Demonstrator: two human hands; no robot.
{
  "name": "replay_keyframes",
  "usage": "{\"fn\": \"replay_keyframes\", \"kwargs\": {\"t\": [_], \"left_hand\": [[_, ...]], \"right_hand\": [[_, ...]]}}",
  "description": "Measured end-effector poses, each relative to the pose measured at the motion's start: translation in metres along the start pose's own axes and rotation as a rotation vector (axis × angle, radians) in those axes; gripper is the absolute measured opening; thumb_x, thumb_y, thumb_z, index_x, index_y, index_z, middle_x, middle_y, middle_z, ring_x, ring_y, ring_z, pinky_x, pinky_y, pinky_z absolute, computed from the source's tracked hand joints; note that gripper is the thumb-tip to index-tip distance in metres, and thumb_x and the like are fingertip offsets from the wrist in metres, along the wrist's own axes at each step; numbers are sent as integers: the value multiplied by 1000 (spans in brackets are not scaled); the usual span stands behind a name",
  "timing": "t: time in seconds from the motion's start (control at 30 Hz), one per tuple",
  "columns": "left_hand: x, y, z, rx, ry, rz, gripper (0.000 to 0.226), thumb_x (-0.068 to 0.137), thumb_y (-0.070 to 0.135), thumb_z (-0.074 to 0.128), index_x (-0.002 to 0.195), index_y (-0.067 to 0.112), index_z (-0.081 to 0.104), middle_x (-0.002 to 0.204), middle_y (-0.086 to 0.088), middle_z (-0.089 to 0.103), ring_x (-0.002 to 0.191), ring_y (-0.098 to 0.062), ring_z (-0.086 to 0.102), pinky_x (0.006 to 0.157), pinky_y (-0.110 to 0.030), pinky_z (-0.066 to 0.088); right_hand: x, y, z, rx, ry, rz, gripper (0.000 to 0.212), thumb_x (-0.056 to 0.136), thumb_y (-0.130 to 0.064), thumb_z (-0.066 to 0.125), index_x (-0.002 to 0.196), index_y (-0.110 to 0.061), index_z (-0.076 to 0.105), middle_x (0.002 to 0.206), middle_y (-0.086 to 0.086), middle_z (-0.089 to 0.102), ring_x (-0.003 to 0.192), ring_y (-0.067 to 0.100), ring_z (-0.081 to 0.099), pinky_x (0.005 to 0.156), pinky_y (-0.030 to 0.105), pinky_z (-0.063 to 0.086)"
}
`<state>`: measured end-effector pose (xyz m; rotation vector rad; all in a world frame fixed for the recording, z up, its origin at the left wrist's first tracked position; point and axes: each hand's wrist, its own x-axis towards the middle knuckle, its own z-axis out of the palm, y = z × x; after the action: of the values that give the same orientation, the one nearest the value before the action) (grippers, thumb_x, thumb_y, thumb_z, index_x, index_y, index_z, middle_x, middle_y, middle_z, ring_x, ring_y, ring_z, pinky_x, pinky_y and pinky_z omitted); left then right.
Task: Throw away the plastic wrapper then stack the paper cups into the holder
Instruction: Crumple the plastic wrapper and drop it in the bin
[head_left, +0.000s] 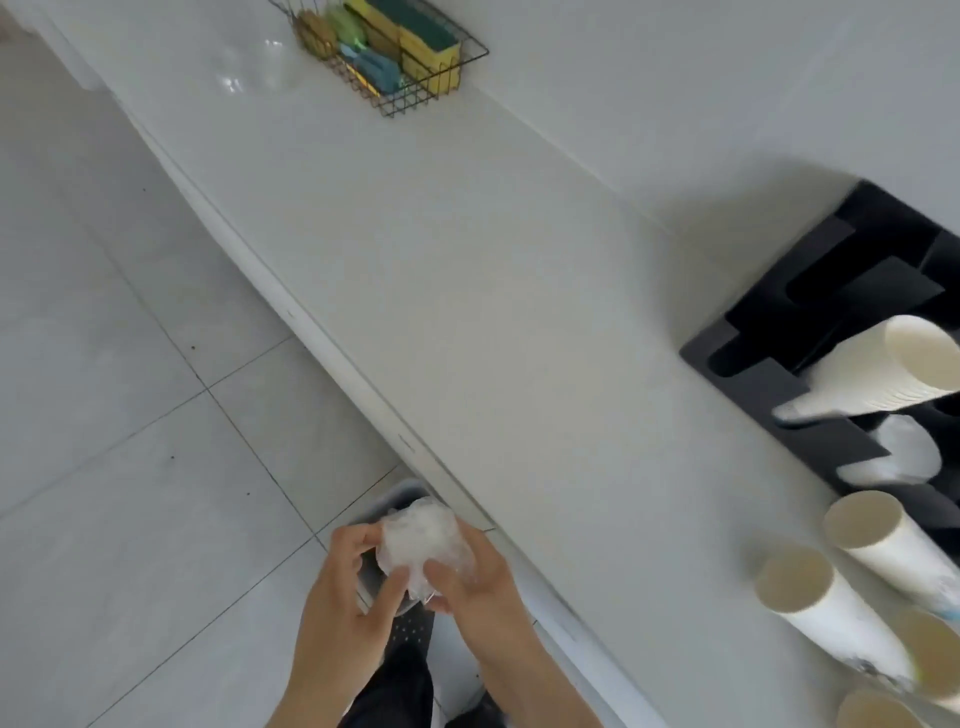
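Observation:
A crumpled clear plastic wrapper (423, 540) is bunched between both my hands, low in the view. My left hand (348, 587) grips its left side and my right hand (475, 582) its right side. Right beneath them on the floor stands a grey bin (387, 501), mostly hidden by the hands. A black cup holder (769, 322) sits at the right edge of the white counter, with a stack of paper cups (883, 369) leaning in one slot. Several more paper cup stacks (831, 608) lie on the counter at the lower right.
A wire basket (441, 78) with sponges stands at the far end of the counter (467, 286). A crumpled white piece (904, 452) lies in the holder. Grey tiled floor (130, 415) spreads to the left of the counter edge.

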<state>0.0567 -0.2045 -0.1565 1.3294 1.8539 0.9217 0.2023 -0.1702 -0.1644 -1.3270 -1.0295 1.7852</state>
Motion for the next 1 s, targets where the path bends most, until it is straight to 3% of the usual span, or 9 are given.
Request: {"fn": "replay_keyframes", "kwargs": {"t": [0.1,0.27,0.4,0.47,0.57,0.63,0.7,0.8,1.0], "left_hand": [[-5,-23,-10,133,81,-38,32,81,36,76,99,48,53,108,20,56,99,-3,60,80,-21,48],[-7,-57,-29,94,61,-177,44,89,20,70,100,56,48,98,16,67,88,2,65,85,-28,56],[-1,-94,-42,-92,82,-300,45,94,15,65,131,31,44,105,18,65,96,0,66,82,-18,49],[-2,-124,-56,-175,106,-379,43,96,6,59,132,23,42,110,17,63,106,-10,67,83,-20,52],[-6,-176,-83,-211,109,-467,41,96,6,55,132,24,47,125,10,62,118,-12,62,100,-33,53],[-5,-214,-97,-167,86,-525,43,98,13,55,138,26,45,129,11,57,120,-11,57,99,-31,47],[-2,-254,-104,-90,75,-587,47,100,21,53,144,24,40,136,5,53,121,-15,54,93,-28,41],[-8,-314,-102,-5,27,-669,52,102,28,51,151,22,34,153,-4,43,137,-22,47,105,-36,43],[-38,-438,-76,183,-102,-732,57,101,40,50,152,21,33,156,0,42,141,-22,43,113,-39,42]], "right_hand": [[10,16,15,-207,88,8,41,90,-13,67,117,-41,53,116,-11,64,102,11,67,85,27,59],[31,38,59,-466,161,-49,47,88,-15,70,122,-29,40,108,-14,56,89,5,61,58,13,47],[60,50,96,-642,143,-50,45,89,-20,69,127,-26,46,122,-8,55,101,15,56,65,13,41],[73,59,125,-734,100,-58,48,88,-22,70,131,-25,49,126,-4,56,102,16,55,73,20,44],[89,90,179,-858,-21,-6,54,87,-26,71,136,-27,49,128,-2,54,98,15,56,79,28,49],[102,116,209,-963,-103,20,58,85,-32,73,138,-29,49,131,-2,54,97,17,60,79,31,55],[120,144,228,-1133,-191,34,67,86,-39,72,145,-28,43,143,3,50,114,23,61,90,39,58],[141,190,238,-1369,-295,113,78,98,-42,58,161,-23,17,164,5,27,146,26,36,112,40,41],[161,317,244,-1608,-565,133,75,102,-43,51,162,-21,11,171,9,12,156,28,14,126,43,22]]}}
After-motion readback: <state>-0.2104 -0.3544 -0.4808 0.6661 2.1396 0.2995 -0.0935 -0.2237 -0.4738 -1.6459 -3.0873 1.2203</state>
